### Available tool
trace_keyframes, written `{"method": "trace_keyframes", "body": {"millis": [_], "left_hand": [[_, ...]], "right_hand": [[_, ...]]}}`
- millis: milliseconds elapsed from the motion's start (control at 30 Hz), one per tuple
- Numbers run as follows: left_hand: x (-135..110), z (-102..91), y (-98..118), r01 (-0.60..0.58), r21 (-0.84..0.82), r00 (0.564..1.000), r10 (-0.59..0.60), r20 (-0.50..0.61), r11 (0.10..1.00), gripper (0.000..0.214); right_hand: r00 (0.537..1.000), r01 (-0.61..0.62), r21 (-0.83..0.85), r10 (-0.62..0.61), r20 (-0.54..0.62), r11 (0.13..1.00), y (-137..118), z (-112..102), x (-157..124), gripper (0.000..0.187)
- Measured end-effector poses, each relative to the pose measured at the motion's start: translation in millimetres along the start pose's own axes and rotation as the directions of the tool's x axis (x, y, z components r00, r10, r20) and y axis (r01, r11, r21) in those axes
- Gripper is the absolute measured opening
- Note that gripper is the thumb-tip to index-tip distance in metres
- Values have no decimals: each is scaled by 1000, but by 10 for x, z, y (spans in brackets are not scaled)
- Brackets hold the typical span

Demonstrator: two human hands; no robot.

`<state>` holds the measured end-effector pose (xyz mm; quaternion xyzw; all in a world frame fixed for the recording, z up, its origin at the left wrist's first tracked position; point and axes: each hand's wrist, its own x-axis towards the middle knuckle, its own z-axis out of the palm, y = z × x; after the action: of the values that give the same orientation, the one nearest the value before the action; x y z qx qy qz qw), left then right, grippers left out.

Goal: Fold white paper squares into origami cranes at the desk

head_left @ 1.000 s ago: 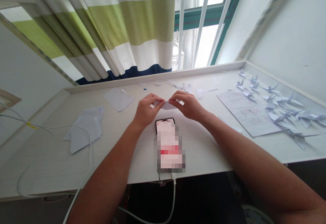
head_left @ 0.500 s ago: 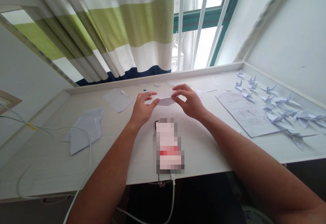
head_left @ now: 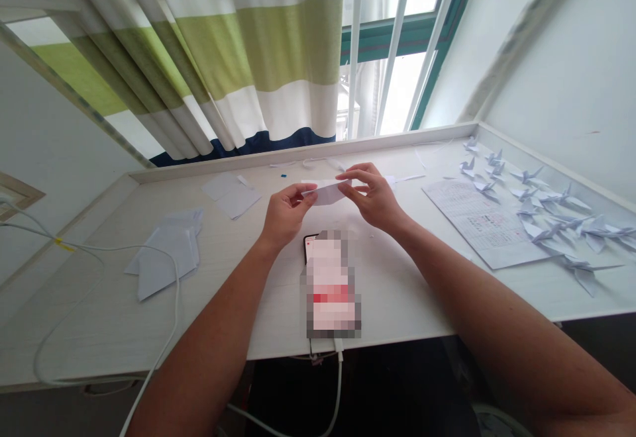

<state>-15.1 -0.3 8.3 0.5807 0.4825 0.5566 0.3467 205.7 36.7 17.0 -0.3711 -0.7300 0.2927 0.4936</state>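
Observation:
A small folded white paper (head_left: 328,193) is held up over the desk between my two hands. My left hand (head_left: 288,210) pinches its left end between thumb and fingers. At the other end, the thumb and fingers of my right hand (head_left: 370,193) close on the paper's right side. Below the hands lies a phone (head_left: 328,285), its screen mostly pixelated, with a white cable plugged into its near end.
Several folded paper cranes (head_left: 546,205) stand at the right, some beside a printed sheet (head_left: 477,225). White paper pieces (head_left: 166,251) lie at the left under a looping cable (head_left: 175,291). Another paper (head_left: 231,193) is farther back. A raised rim (head_left: 238,159) borders the desk (head_left: 397,304).
The paper has tilted and shows more of its folded face. My left fingers have closed on its left end, and my right fingers have shifted along it.

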Motion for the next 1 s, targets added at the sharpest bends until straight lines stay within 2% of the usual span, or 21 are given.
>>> {"method": "trace_keyframes", "body": {"millis": [133, 233, 400, 600, 800, 1000], "left_hand": [[2, -14, 18, 10, -38, 1000, -11, -22, 999, 39], [-2, -4, 53, 22, -122, 1000, -24, -12, 992, 42], [-10, 56, 68, 107, -249, 993, -118, -31, 963, 44], [-13, 59, 75, 66, -263, 997, -74, -22, 963, 42], [-9, 37, 59, 69, -297, 997, -75, -7, 952, 44], [-7, 71, 51, 122, -384, 991, -130, 4, 915, 45]], "right_hand": [[995, -39, -24, 41, 90, 999, 15, -16, 6, 27], [987, -75, 37, 69, 142, 996, 12, 4, 3, 30], [990, -128, 258, 107, 92, 958, -7, 73, -6, 31], [976, -216, 489, 190, 103, 845, -25, 89, -5, 43], [966, -256, 549, 227, 122, 796, -39, 89, -11, 43], [957, -283, 564, 267, 113, 776, -30, 125, -8, 43]]}}
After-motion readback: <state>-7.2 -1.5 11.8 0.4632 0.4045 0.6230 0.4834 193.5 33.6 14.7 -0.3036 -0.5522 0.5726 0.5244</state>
